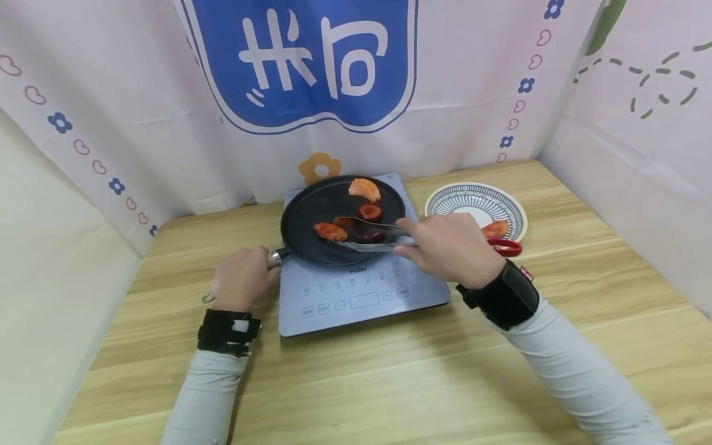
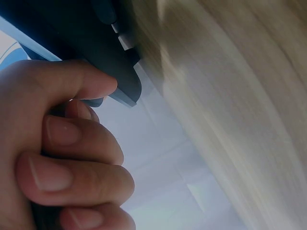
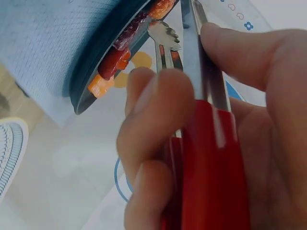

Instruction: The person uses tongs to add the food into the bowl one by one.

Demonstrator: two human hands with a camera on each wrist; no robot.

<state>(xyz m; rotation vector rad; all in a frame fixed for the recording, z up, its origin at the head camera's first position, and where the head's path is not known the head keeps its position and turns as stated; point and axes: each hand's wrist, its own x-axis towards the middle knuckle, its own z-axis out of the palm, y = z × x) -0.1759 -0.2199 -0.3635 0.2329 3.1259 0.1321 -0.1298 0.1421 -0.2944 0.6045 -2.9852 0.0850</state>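
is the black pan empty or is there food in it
Not empty: in the head view, the black pan holds an orange piece near its far rim and red pieces by the tongs.

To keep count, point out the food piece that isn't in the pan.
The orange-red piece on the patterned plate; the other visible pieces are in the black pan.

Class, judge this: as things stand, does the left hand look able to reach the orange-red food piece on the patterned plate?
Probably not: the left hand grips the frying pan handle, and the induction cooker and right hand, holding tongs, lie between it and the food piece on the plate.
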